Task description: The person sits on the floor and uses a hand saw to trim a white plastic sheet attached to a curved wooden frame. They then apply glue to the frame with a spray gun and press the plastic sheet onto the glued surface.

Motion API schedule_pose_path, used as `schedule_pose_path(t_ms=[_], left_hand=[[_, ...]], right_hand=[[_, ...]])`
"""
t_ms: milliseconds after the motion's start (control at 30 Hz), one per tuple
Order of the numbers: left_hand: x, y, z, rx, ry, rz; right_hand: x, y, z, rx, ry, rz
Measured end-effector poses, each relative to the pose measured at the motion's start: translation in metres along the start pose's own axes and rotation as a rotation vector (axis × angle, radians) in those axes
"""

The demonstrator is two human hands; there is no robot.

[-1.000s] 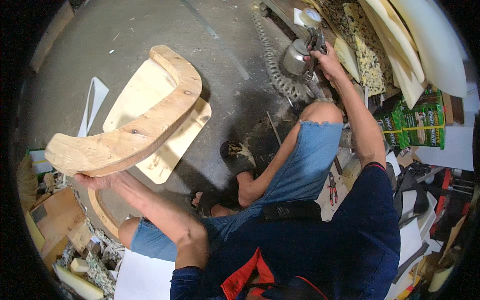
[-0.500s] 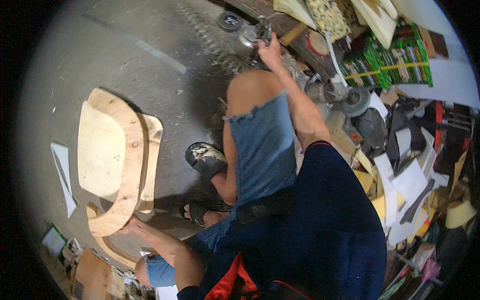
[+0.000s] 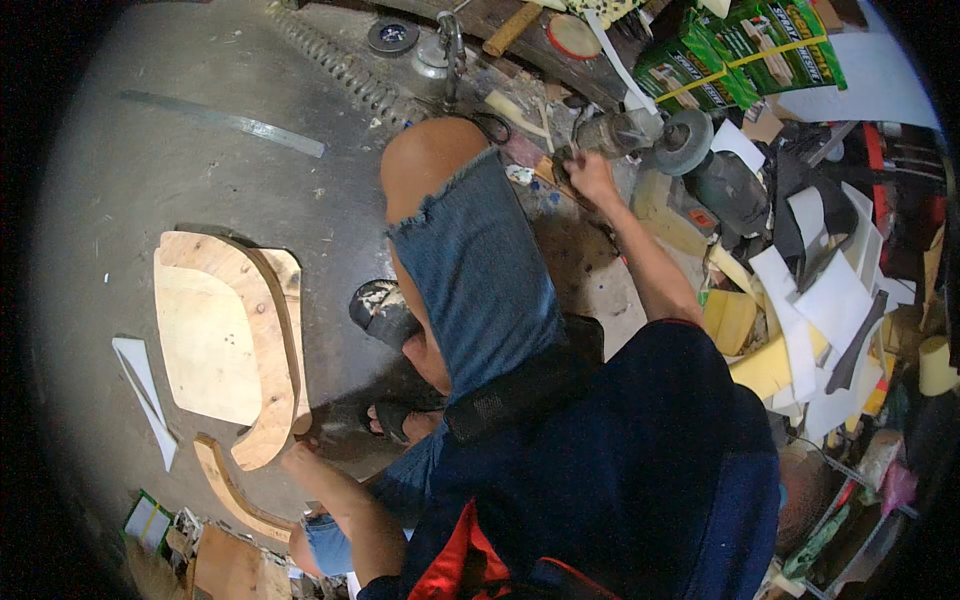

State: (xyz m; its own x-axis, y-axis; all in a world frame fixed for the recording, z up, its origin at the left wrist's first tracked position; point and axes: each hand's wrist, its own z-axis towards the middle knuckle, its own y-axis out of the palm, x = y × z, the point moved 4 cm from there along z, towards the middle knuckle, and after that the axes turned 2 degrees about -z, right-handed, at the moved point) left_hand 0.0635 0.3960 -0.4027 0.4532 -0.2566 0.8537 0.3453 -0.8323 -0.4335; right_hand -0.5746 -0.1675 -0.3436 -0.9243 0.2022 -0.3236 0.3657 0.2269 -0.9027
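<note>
A pale curved wooden frame piece (image 3: 268, 330) rests over a flat rounded board (image 3: 205, 335) on the left. My left hand (image 3: 300, 452) is closed at its lower end, with the fingers mostly hidden. Below that end, another curved wooden strip (image 3: 235, 492) lies on the floor. My right hand (image 3: 592, 178) reaches low to the far right, its fingers closed around something small and dark that I cannot make out. Beside it is a dusty grey cylindrical tool body (image 3: 615, 132). A spray gun with a silver cup (image 3: 432, 58) stands farther off, apart from both hands.
A coiled hose (image 3: 340, 65) and a round dark disc (image 3: 392, 36) lie on the floor at the far side. A bench grinder wheel (image 3: 684, 142), green boxes (image 3: 740, 55) and white offcuts (image 3: 835, 345) crowd the right. My bent knee (image 3: 435, 160) rises between my hands.
My right hand has left the spray gun and come nearer and to the right, toward the grey tool. The view has shifted. My left hand and the curved frame's lower end have moved slightly right.
</note>
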Motion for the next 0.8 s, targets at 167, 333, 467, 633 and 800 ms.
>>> schedule_pose_path(t_ms=[167,333,467,633,800], left_hand=[[0.035,-0.009,0.004,0.065,0.110,0.063],[0.108,-0.040,-0.037,-0.144,0.292,-0.235],[0.168,-0.125,-0.059,0.110,0.572,-0.262],[0.187,-0.205,-0.056,0.255,0.585,-0.538],[0.156,-0.209,-0.035,0.221,0.464,-0.565]], right_hand=[[0.046,0.036,-0.023,0.010,0.038,-0.283],[0.081,0.055,0.009,-0.109,0.089,-0.530],[0.096,0.065,0.042,-0.211,-0.335,-0.593],[0.095,0.053,0.046,0.015,-0.602,-0.323],[-0.082,-0.077,0.002,0.475,-0.811,-0.276]])
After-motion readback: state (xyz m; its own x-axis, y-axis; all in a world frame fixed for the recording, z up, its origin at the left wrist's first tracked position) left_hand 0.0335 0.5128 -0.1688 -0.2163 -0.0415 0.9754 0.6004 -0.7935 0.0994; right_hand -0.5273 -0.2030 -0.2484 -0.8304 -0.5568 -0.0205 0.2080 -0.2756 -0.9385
